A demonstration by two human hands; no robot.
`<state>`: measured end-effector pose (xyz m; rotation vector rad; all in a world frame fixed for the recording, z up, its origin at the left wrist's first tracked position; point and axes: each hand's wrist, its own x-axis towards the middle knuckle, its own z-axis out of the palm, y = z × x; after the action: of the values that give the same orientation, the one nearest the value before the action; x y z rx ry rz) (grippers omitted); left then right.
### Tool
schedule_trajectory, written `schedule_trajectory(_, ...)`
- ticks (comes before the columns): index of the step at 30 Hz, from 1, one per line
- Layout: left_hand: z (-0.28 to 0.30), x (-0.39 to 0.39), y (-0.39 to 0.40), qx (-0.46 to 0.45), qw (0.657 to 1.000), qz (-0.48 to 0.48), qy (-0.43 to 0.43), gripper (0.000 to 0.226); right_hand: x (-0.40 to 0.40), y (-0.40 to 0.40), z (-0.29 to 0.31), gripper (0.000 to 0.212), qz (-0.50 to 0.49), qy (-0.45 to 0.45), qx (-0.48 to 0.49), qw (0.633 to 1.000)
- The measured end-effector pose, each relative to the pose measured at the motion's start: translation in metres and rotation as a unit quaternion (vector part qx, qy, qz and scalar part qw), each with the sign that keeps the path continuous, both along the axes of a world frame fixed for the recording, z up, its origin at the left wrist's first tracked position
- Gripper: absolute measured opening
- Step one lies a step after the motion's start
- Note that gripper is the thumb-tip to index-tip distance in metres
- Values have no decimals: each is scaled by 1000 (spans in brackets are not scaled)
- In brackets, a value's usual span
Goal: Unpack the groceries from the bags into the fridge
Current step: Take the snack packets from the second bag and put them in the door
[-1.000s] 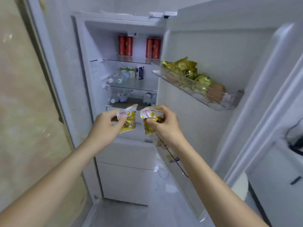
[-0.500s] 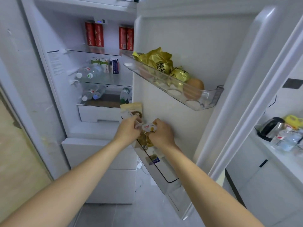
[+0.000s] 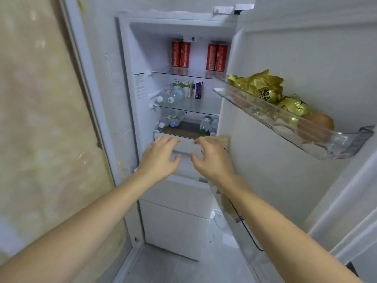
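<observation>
The white fridge (image 3: 126,94) stands open in front of me, its door (image 3: 285,160) swung out to the right. My left hand (image 3: 159,158) and my right hand (image 3: 212,158) hover empty, fingers spread, in front of the crisper drawer (image 3: 183,147). Yellow snack packets (image 3: 226,205) lie in the lower door bin, mostly hidden behind my right forearm; one tan packet (image 3: 221,138) sticks up beside my right hand. The upper door bin (image 3: 346,146) holds gold bags (image 3: 263,88) and a brown round item (image 3: 320,123).
Red cans (image 3: 184,55) stand on the top shelf, cartons (image 3: 186,88) and water bottles (image 3: 169,97) on the middle one, more bottles (image 3: 206,123) below. A mottled wall (image 3: 40,119) rises at the left. Grey floor tiles (image 3: 159,266) lie under the white freezer drawers (image 3: 175,223).
Both hands held yellow snack packets one second ago, set them into the lower door bin, and have now let go and drawn back empty. The view has swung back left.
</observation>
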<state>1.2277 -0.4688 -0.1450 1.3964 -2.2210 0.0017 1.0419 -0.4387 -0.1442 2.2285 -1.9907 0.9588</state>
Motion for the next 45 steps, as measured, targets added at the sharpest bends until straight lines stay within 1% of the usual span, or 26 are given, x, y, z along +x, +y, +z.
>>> schedule_trajectory(3, 26, 63, 16, -34, 996, 73, -36, 49, 58, -11, 21, 52, 66, 36, -21, 997)
schedule_trajectory(5, 42, 110, 36, -63, 988, 131, -60, 52, 106, -10, 35, 62, 122, 44, -30, 991)
schedule_trajectory(7, 56, 157, 64, -89, 970, 200, -101, 55, 155, -1, 48, 73, 189, 45, -43, 980)
schedule_trajectory(9, 65, 204, 104, -103, 949, 265, -133, 57, 205, 14, 54, 72, 265, 42, -58, 962)
schedule_trajectory(11, 69, 247, 155, -111, 928, 325, -144, 59, 254, 38, 54, 66, 340, 36, -85, 936)
schedule_trajectory(14, 63, 304, 246, -115, 888, 420, -150, 59, 327, 90, 47, 61, 447, 15, -111, 887)
schedule_trajectory(19, 33, 369, 424, -70, 799, 577, -152, 61, 438, 208, 26, 61, 606, -6, -106, 788)
schedule_trajectory(22, 8, 389, 531, -35, 737, 664, -121, 61, 493, 287, 3, 60, 681, -10, -86, 727)
schedule_trajectory(26, -29, 397, 658, 2, 660, 748, -66, 62, 551, 390, -33, 64, 754, 13, -54, 654)
schedule_trajectory(30, -71, 393, 762, 32, 601, 798, -23, 64, 589, 483, -73, 60, 806, 25, -21, 591)
schedule_trajectory(32, -91, 391, 803, 48, 574, 818, -7, 62, 602, 521, -97, 58, 827, 35, -7, 561)
schedule_trajectory(35, -122, 387, 849, 78, 531, 843, 20, 54, 615, 568, -131, 57, 854, 62, 29, 516)
schedule_trajectory(38, -156, 380, 876, 86, 507, 855, 64, 51, 629, 606, -164, 55, 877, 101, 47, 468)
schedule_trajectory(42, -211, 373, 895, 113, 475, 865, 115, 48, 651, 650, -218, 46, 900, 137, 64, 408)
schedule_trajectory(45, -258, 372, 897, 136, 447, 872, 149, 39, 668, 678, -267, 46, 910, 182, 84, 363)
